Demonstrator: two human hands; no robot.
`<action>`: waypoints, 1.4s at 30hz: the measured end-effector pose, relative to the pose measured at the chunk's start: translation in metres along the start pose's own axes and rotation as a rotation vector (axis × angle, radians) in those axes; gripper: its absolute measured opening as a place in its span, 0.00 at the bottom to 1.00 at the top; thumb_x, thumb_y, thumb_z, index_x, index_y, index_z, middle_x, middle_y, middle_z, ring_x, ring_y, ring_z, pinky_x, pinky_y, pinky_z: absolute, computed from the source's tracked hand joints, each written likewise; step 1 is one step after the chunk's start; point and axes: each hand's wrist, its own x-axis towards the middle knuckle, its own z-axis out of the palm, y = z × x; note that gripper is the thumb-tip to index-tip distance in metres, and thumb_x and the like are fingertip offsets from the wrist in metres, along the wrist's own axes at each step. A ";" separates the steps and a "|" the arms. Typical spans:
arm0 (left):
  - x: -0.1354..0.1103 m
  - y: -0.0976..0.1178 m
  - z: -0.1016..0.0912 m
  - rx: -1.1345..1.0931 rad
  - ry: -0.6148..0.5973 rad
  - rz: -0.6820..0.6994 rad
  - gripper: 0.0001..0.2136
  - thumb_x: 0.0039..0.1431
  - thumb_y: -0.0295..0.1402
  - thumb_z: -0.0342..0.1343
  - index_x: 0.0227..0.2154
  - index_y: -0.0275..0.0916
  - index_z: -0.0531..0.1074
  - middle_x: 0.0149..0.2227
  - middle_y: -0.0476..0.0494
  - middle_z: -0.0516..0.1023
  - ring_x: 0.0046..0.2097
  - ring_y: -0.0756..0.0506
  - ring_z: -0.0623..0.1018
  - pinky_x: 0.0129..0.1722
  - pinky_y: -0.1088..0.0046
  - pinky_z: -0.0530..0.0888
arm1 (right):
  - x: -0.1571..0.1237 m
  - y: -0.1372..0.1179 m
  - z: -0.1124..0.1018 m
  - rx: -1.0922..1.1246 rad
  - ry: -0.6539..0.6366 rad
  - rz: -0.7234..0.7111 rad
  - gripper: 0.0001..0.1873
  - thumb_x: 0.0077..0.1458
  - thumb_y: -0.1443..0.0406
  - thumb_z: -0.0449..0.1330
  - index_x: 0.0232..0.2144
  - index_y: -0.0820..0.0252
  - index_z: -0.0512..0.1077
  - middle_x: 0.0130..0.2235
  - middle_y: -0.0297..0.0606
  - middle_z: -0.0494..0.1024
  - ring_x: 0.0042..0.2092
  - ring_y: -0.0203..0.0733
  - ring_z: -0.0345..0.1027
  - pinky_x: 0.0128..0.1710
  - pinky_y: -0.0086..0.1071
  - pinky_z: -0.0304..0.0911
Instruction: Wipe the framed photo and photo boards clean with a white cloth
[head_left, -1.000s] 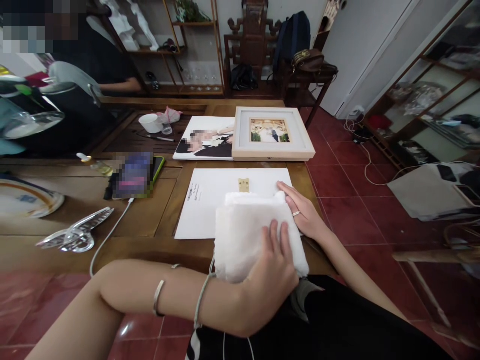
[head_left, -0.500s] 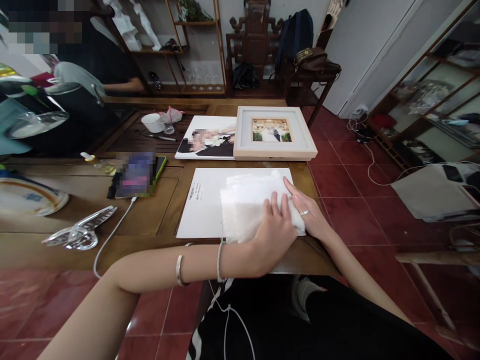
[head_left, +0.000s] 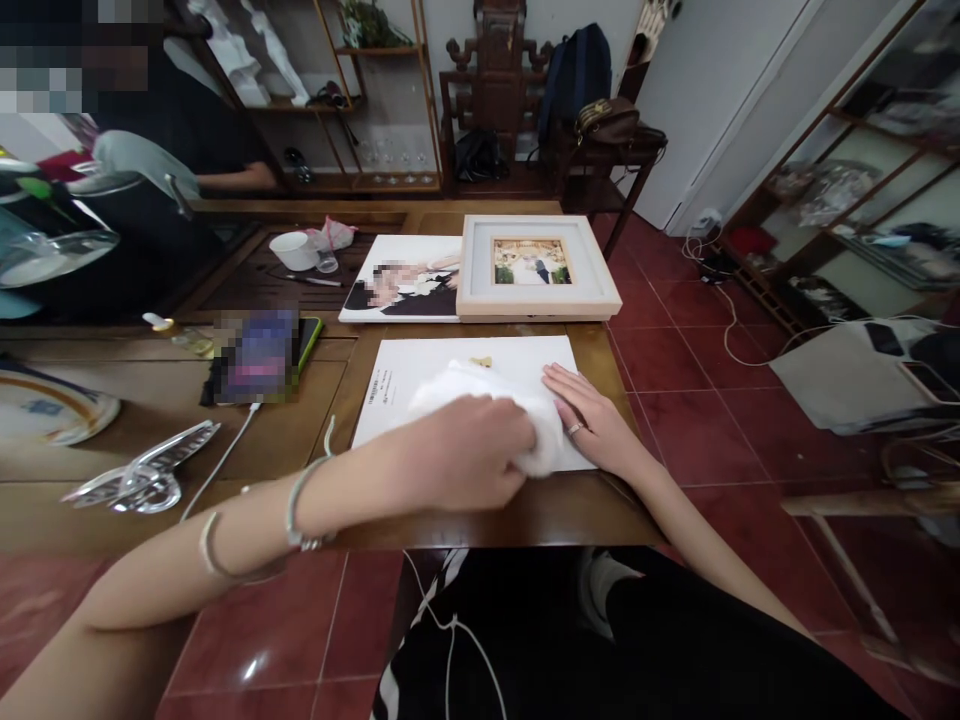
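Observation:
My left hand (head_left: 469, 455) is closed over a bunched white cloth (head_left: 487, 395) and presses it onto a white board (head_left: 397, 390) lying flat on the wooden table (head_left: 300, 440). My right hand (head_left: 592, 420) lies flat with fingers stretched out on the board's right part, touching the cloth; a ring shows on one finger. A small gold hanger tab (head_left: 481, 361) peeks out above the cloth near the board's far edge.
Behind the board lie a framed photo (head_left: 534, 265) and a photo print (head_left: 401, 290). A phone (head_left: 259, 355) with a white cable, a silver butterfly ornament (head_left: 142, 475) and a plate (head_left: 45, 410) sit to the left. A person in dark clothes sits at the far left.
The cloth went from flat at the table's near edge to bunched on the board. My left hand moved forward and left with it. My right hand stayed on the board.

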 end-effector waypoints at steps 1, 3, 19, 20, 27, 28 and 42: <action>0.009 -0.009 -0.006 0.024 0.046 -0.047 0.09 0.54 0.27 0.50 0.26 0.35 0.75 0.29 0.41 0.78 0.30 0.44 0.77 0.28 0.70 0.71 | 0.000 0.000 0.000 0.002 0.008 -0.010 0.23 0.65 0.61 0.47 0.61 0.54 0.62 0.63 0.43 0.65 0.67 0.47 0.52 0.66 0.53 0.48; 0.030 -0.024 -0.015 0.073 0.154 -0.110 0.11 0.56 0.30 0.49 0.28 0.33 0.75 0.30 0.38 0.77 0.30 0.43 0.76 0.28 0.69 0.70 | 0.000 0.000 0.000 -0.002 0.028 -0.026 0.25 0.64 0.62 0.49 0.63 0.53 0.60 0.64 0.42 0.64 0.66 0.49 0.52 0.65 0.54 0.50; 0.117 -0.029 0.009 0.134 0.207 0.014 0.12 0.58 0.26 0.47 0.40 0.30 0.74 0.44 0.32 0.75 0.43 0.39 0.76 0.38 0.66 0.72 | 0.002 -0.006 -0.003 -0.035 0.024 -0.037 0.20 0.62 0.64 0.50 0.55 0.54 0.68 0.54 0.44 0.73 0.60 0.53 0.62 0.61 0.53 0.58; 0.117 -0.031 0.014 0.128 0.201 0.031 0.11 0.57 0.25 0.48 0.39 0.31 0.74 0.44 0.33 0.75 0.43 0.39 0.76 0.38 0.67 0.72 | 0.002 -0.007 -0.004 -0.033 0.029 -0.040 0.19 0.62 0.64 0.50 0.55 0.54 0.68 0.53 0.44 0.74 0.59 0.53 0.63 0.60 0.53 0.60; 0.084 -0.056 0.022 0.139 0.153 -0.003 0.11 0.54 0.20 0.48 0.37 0.32 0.74 0.40 0.37 0.76 0.41 0.43 0.76 0.40 0.70 0.72 | 0.001 -0.004 -0.002 -0.005 0.024 -0.049 0.26 0.63 0.63 0.50 0.63 0.48 0.59 0.62 0.39 0.66 0.64 0.51 0.57 0.65 0.54 0.50; 0.078 -0.057 0.022 0.155 0.143 -0.026 0.12 0.54 0.19 0.48 0.37 0.31 0.74 0.41 0.36 0.76 0.41 0.42 0.77 0.40 0.69 0.73 | 0.001 -0.003 -0.001 -0.004 0.024 -0.045 0.26 0.63 0.63 0.50 0.63 0.48 0.58 0.63 0.39 0.64 0.65 0.50 0.56 0.65 0.54 0.48; -0.001 0.038 0.071 0.437 0.196 0.002 0.13 0.60 0.25 0.51 0.43 0.34 0.78 0.61 0.27 0.66 0.60 0.27 0.67 0.51 0.50 0.74 | 0.001 0.001 -0.001 -0.005 -0.005 -0.011 0.25 0.64 0.62 0.48 0.62 0.52 0.60 0.64 0.41 0.64 0.66 0.49 0.53 0.66 0.54 0.49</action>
